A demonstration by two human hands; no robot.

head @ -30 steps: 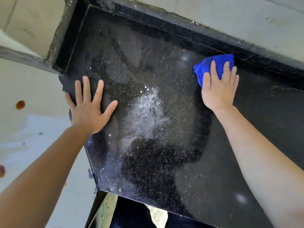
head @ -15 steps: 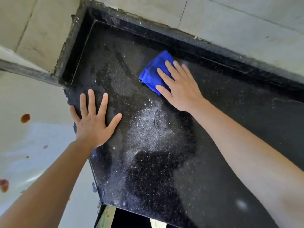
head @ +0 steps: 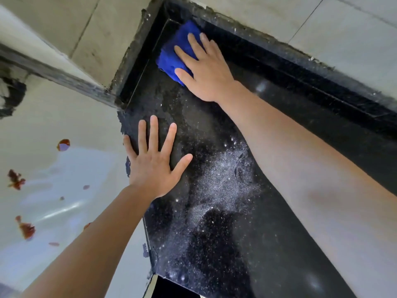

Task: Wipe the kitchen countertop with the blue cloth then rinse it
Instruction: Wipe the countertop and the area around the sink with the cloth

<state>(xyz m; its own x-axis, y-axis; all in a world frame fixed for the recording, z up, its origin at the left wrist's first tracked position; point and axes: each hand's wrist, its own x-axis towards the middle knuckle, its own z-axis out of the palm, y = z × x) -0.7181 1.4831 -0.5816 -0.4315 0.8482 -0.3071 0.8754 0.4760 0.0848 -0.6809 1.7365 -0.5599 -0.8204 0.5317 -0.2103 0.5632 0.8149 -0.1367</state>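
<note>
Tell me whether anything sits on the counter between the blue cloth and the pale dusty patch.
Nothing visible does. The right hand presses the blue cloth into the far corner; only bare speckled countertop lies between it and the dusty patch. The left hand rests flat beside that path.

desk [head: 217, 250]: black speckled stone, raised rim at the back.
blue cloth [head: 175, 53]: in the far left corner, pressed flat under the right hand [head: 207, 73].
left hand [head: 153, 168]: flat, fingers spread, near the left edge.
powdery patch [head: 225, 181]: pale, mid-desk.
</note>
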